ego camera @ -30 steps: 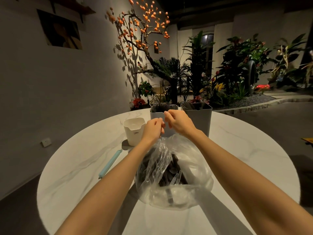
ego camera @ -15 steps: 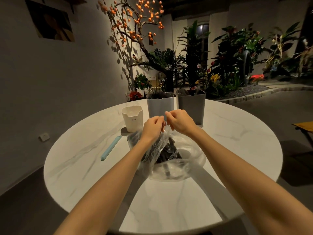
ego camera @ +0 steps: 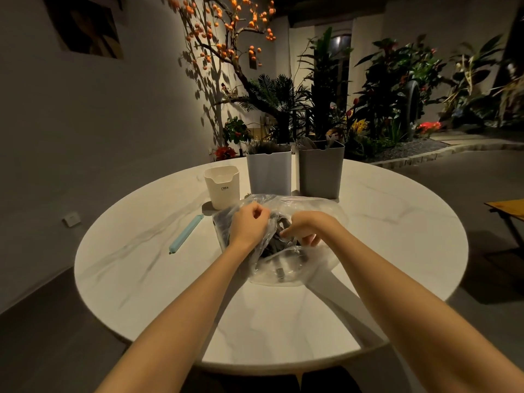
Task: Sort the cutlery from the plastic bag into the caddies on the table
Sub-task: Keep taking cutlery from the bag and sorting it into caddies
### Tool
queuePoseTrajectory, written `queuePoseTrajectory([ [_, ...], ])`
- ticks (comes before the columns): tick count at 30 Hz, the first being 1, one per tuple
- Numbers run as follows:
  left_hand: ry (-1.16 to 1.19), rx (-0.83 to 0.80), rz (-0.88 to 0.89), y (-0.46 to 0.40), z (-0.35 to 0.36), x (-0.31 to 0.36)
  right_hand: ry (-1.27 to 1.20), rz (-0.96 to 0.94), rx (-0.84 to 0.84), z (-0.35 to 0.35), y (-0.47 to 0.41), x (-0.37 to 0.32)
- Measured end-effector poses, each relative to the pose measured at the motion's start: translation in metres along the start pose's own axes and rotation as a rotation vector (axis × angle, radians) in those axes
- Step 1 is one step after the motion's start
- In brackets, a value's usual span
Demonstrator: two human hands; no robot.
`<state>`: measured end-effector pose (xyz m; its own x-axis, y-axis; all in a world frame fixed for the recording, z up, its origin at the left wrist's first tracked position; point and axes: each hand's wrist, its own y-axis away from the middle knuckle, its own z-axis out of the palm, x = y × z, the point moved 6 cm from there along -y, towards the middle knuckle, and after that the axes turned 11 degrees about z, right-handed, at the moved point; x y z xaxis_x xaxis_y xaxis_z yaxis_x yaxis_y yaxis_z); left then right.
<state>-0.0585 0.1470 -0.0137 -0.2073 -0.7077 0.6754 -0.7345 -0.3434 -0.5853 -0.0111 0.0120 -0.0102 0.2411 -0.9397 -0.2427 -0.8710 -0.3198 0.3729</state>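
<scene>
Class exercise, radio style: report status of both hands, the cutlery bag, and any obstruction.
Left hand grips plastic bag. Right hand pinches its film at the mouth. Cutlery inside. Caddies behind, path unobstructed.

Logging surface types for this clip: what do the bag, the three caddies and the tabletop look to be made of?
Bag: thin clear plastic film; it crinkles, glints and shows dark cutlery through it. Cream caddy, pale grey caddy and dark grey caddy: probably matte moulded plastic, given the smooth walls and notched rims. Table: white with grey veins and a soft sheen, so marble or a look-alike.
</scene>
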Motion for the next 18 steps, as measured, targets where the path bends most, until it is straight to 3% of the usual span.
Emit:
queuePoseTrajectory([
  [4, 0.057, 0.039, -0.025, 0.004, 0.002, -0.004, -0.056, -0.019, -0.114, 0.01, 0.005, -0.01],
  [18, 0.1, 0.083, -0.022, 0.011, 0.003, -0.003, -0.04, -0.096, -0.101, 0.014, 0.012, -0.018],
])
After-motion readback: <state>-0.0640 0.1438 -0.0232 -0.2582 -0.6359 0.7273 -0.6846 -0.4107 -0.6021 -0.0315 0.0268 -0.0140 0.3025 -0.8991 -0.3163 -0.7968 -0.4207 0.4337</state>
